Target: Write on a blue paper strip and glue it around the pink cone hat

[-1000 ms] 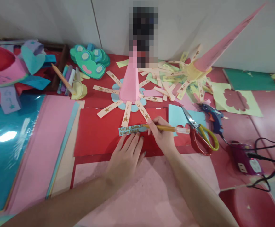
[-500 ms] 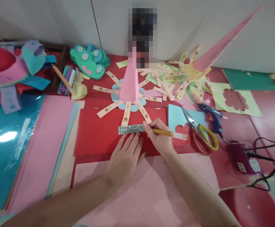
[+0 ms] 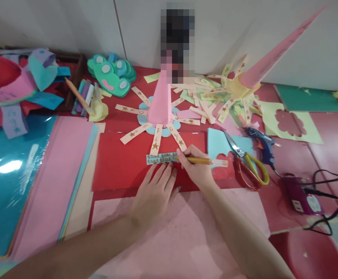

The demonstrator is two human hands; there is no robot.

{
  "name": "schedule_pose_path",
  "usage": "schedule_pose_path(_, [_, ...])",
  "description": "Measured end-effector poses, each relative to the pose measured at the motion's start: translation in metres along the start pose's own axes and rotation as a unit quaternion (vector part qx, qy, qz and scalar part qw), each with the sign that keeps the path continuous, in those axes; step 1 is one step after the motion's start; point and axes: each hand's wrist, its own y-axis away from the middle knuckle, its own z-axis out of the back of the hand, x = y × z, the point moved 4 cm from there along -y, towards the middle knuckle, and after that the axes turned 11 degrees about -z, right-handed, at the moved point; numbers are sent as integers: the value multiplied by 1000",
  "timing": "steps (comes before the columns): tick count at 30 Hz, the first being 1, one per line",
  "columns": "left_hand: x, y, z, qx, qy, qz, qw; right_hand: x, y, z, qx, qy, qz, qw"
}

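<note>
Between the fingers of my right hand (image 3: pixel 196 166) is a gold-brown pen (image 3: pixel 205 161), its tip down on a narrow blue paper strip (image 3: pixel 160 159). Two rows of brown handwriting cover the strip, whose right end is hidden behind the right hand. My left hand (image 3: pixel 157 186) lies flat with fingers stretched, fingertips along the strip's lower edge. Beneath both is a red sheet (image 3: pixel 119 166). Just behind the strip stands a pink paper cone (image 3: pixel 160 102) on a blue flower-shaped base, with lettered, starred cream strips (image 3: pixel 156 139) fanning out around it.
Scissors (image 3: pixel 244 162) rest on light blue paper (image 3: pixel 215 141) at the right, near a glue gun (image 3: pixel 263 143) and a purple power box (image 3: pixel 302 193) with cables. Coloured sheets (image 3: pixel 55 174) are stacked left. Green foam shapes (image 3: pixel 112 79), markers (image 3: pixel 84 97) and another pink cone (image 3: pixel 261 66) stand behind.
The pen has tilted slightly in my right hand, its tip still on the blue strip. My left hand stays in place. The whole view has shifted a little.
</note>
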Motion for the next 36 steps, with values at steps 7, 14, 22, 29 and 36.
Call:
schedule_pose_path(7, [-1,0,0,-1,-11,-4,1000,0,0,0,-1,11,2,1000])
schedule_pose_path(14, [0,0,0,-2,-7,-2,1000,1,0,1,-16,10,7,1000])
schedule_pose_path(22, [0,0,0,-1,-10,-3,1000,0,0,1,-15,23,8,1000])
schedule_pose_path(29, [0,0,0,-3,-9,-4,1000,2,1,0,-13,33,15,999])
schedule_pose_path(36, [-1,0,0,4,-9,-4,1000,-2,0,4,-39,19,4,999])
